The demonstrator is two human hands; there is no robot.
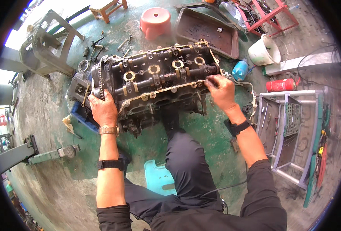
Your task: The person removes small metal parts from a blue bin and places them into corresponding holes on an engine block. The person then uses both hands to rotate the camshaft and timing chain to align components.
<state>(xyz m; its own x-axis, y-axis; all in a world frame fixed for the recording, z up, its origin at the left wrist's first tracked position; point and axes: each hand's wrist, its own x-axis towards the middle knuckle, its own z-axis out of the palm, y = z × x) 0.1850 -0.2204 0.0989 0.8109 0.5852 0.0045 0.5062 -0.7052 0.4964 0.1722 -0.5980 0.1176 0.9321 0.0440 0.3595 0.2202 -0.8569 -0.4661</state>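
An engine (162,77), its top uncovered, stands in front of me with two camshafts (161,81) and several round brass-coloured rings showing. A timing chain (100,79) runs along its left end. My left hand (104,109) is closed at the chain's near end, thumb and fingers on either side of it; the fingertips are partly hidden. At the engine's near right corner, my right hand (222,93) has its fingers curled together beside the camshaft end. Whatever lies between those fingers is too blurred to make out.
Behind the engine are a pink stool (155,23) and a brown drain tray (191,29). To the right stand a white bucket (263,52), a blue bottle (239,70), a red fire extinguisher (281,85) and a metal tool rack (290,134). Loose tools (97,47) lie far left.
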